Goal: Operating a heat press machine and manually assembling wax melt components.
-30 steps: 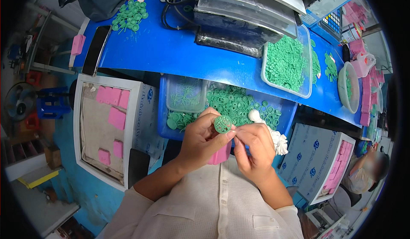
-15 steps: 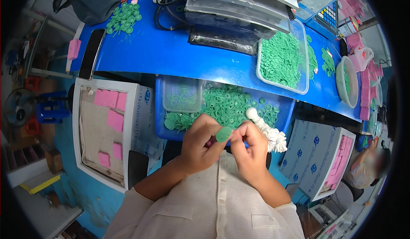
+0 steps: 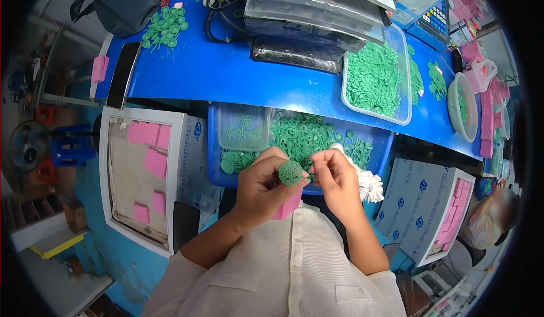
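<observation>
My left hand (image 3: 262, 184) is closed on a round green openwork piece (image 3: 290, 172), pinched between thumb and fingers. Under that hand a pink block (image 3: 287, 206) shows; whether the hand grips it as well I cannot tell. Just right of the green piece, my right hand (image 3: 335, 182) has thumb and fingertips pressed together; what they hold, if anything, is too small to make out. Both hands are in front of a blue tray (image 3: 215, 152) heaped with small green rings and parts (image 3: 300, 138). Within the tray stands a clear container (image 3: 243, 145) of thin green branching pieces.
A white crumpled cloth (image 3: 370, 186) lies by my right hand. On the blue table (image 3: 226, 79) are a phone (image 3: 123, 74), green parts (image 3: 166, 27), a dark metal device (image 3: 311, 28) and a clear tub (image 3: 376, 115). White-framed boxes with pink blocks (image 3: 156, 163) flank me; a person (image 3: 481, 226) sits far right.
The green piece has tilted and shifted slightly left, with its openwork now plain. My right fingertips have moved up and off it. More of the pink block shows beneath my left hand.
</observation>
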The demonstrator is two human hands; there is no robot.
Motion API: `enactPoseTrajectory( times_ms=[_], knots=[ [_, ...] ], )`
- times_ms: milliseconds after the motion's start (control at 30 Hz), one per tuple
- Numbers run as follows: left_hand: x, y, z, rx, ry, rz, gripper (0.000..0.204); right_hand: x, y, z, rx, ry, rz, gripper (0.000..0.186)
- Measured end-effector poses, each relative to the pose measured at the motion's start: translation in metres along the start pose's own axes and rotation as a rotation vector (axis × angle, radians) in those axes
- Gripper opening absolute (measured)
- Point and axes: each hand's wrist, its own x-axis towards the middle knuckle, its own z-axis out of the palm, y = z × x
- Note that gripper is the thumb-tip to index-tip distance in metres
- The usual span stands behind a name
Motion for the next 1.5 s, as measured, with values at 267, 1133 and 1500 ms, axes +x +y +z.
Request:
enactPoseTrajectory(
  times_ms=[267, 1133, 1500],
  knots=[
    [0.005, -0.004, 0.002, 0.026, -0.067, -0.033, 0.01, -0.015, -0.018, -0.019, 0.552, -0.437, 0.116, 0.014],
    [-0.006, -0.025, -0.002, -0.095, -0.008, -0.066, 0.015, 0.037, -0.016, -0.143, -0.004, 0.323, -0.154, 0.034],
    [0.011, -0.017, 0.006, -0.055, -0.178, 0.11, 0.023, -0.034, -0.005, -0.032, -0.005, -0.416, -0.138, 0.027]
  ],
)
